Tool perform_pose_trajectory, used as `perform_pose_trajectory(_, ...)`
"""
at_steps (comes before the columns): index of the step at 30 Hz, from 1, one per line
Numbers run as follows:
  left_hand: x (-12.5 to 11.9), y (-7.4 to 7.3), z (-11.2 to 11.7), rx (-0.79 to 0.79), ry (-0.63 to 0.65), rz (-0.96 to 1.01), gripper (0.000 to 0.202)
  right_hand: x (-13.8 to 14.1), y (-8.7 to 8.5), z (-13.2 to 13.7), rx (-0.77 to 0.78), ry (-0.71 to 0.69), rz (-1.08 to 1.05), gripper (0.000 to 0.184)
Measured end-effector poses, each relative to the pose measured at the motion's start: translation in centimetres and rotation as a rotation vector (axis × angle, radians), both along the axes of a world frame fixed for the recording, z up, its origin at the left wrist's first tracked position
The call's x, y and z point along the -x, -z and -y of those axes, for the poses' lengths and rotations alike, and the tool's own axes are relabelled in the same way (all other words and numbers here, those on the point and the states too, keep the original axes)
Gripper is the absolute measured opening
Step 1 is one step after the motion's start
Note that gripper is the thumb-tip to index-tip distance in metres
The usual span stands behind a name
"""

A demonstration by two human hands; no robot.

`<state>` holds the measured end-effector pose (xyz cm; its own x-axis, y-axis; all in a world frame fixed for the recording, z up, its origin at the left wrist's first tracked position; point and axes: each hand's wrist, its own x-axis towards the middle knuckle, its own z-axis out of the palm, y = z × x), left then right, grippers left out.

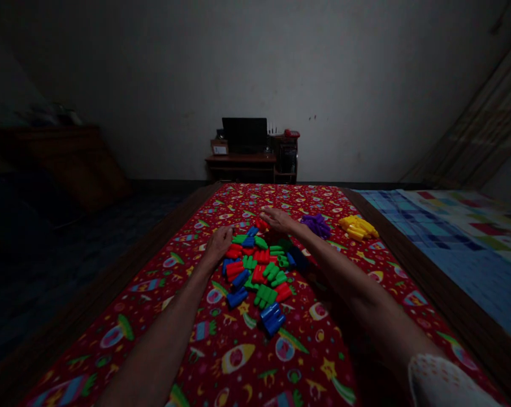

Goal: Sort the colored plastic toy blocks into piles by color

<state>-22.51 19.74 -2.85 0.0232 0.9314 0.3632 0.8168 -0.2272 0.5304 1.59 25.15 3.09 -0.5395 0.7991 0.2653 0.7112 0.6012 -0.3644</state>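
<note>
A loose pile of red, green and blue plastic building blocks [259,263], each with rounded tube-like parts, lies on the patterned red cloth [234,359]. At its left edge is my left hand [219,244], loosely curved beside the green and red blocks, with nothing visible in it. My right hand [278,219] reaches over the far side of the pile, fingers stretched out to the left. Beneath those fingers sits a red block [262,225], close to or touching them. My right forearm and its shadow darken the blue blocks [298,258] on the right.
Purple blocks [317,226] form a heap right of my right hand, and yellow blocks [358,227] another farther right. A checked blue bedspread [391,226] lies along the right side. Against the far wall stands a desk [241,161] with a monitor [245,134]. A wooden cabinet [64,164] is at left.
</note>
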Motion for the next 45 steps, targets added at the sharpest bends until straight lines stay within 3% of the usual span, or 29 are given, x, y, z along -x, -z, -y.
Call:
perform_pose_trajectory(4, -0.7, 0.0, 0.2, 0.078, 0.126, 0.062, 0.062, 2.7, 2.0, -0.4, 0.089, -0.065, 0.080, 0.038)
perform_pose_trajectory(8, -3.0, -0.1, -0.1, 0.169, 0.278, 0.079, 0.065, 1.5, 3.1, 1.3, 0.140, -0.168, 0.024, 0.040)
perform_pose_trajectory(10, -4.3, -0.4, 0.0, 0.175, 0.366, 0.076, 0.064, 0.1, 3.1, 2.8, 0.151, -0.180, -0.005, 0.036)
perform_pose_trajectory(13, -5.9, -1.1, 0.6, 0.189, 0.502, 0.055, 0.062, -2.2, 2.8, 5.5, 0.135, -0.088, -0.023, 0.035)
perform_pose_trajectory(18, -7.4, -2.9, 2.2, 0.261, 0.579, -0.008, 0.048, -3.3, 2.2, 10.1, 0.087, 0.109, -0.085, 0.038)
perform_pose_trajectory(20, -7.5, -3.4, 3.1, 0.302, 0.603, -0.027, 0.044, -3.0, 1.6, 11.6, 0.091, 0.084, -0.088, 0.033)
perform_pose_trajectory(22, -7.2, -3.7, 4.1, 0.319, 0.627, -0.035, 0.044, -2.9, 1.0, 12.8, 0.103, -0.026, -0.094, 0.031)
perform_pose_trajectory(25, -5.8, -3.9, 6.0, 0.270, 0.612, -0.030, 0.052, -4.2, 0.0, 13.5, 0.082, -0.064, -0.198, 0.031)
perform_pose_trajectory(28, -3.8, -3.6, 7.7, 0.179, 0.509, -0.025, 0.066, -7.2, -0.1, 13.3, 0.031, 0.141, -0.274, 0.031)
perform_pose_trajectory(30, -2.6, -3.2, 8.7, 0.127, 0.412, -0.010, 0.071, -9.3, 0.3, 12.9, 0.016, 0.250, -0.216, 0.031)
perform_pose_trajectory(33, -1.9, -2.3, 9.8, 0.088, 0.309, 0.013, 0.070, -11.0, 1.5, 12.4, 0.026, 0.254, -0.049, 0.027)
perform_pose_trajectory(35, -2.0, -1.5, 10.3, 0.078, 0.278, 0.047, 0.068, -11.2, 2.3, 12.1, 0.018, 0.250, 0.024, 0.025)
perform_pose_trajectory(40, -1.9, -0.5, 10.6, 0.093, 0.230, 0.192, 0.073, -10.4, 2.9, 11.1, -0.025, 0.404, 0.040, 0.031)
perform_pose_trajectory(45, -1.3, -0.4, 10.4, 0.033, 0.257, 0.106, 0.062, -11.1, 2.3, 9.5, -0.055, 0.423, 0.008, 0.025)
